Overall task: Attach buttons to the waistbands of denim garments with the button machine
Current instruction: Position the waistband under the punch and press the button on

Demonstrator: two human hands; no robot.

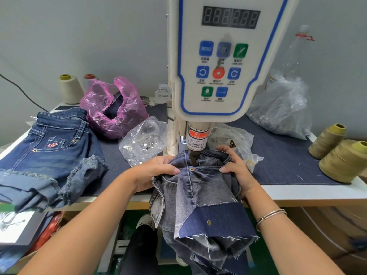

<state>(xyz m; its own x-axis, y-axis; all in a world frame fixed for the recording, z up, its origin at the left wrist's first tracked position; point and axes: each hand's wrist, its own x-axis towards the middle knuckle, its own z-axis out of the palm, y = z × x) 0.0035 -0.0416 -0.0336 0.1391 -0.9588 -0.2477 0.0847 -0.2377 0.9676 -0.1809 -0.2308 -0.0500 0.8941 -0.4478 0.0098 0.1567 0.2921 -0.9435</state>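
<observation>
Grey-blue washed denim garment (200,187) bunched under the punch (193,157) of the white button machine (218,62), waistband edge running left to right across the frame, from 9 to 3 o'clock, rest of the cloth hanging toward 6 o'clock over the table edge (297,190). Faded fabric, pale stitching, frayed raw hem low down, a darker blue patch with a small metal rivet (209,221); another small brass stud (191,169) just below the punch tip. Left hand (158,171) at 9 o'clock of the punch, fingers curled round a fold of the garment, thumb on top. Right hand (236,171) at 3 o'clock, likewise gripping the cloth, thumb pressed on the seam, silver bangle (271,216) on the wrist. Hands apart, punch between them. At 10 o'clock, dark blue denim shorts (53,155) lying flat; clear bag of metal buttons (145,141) just beside the left hand.
</observation>
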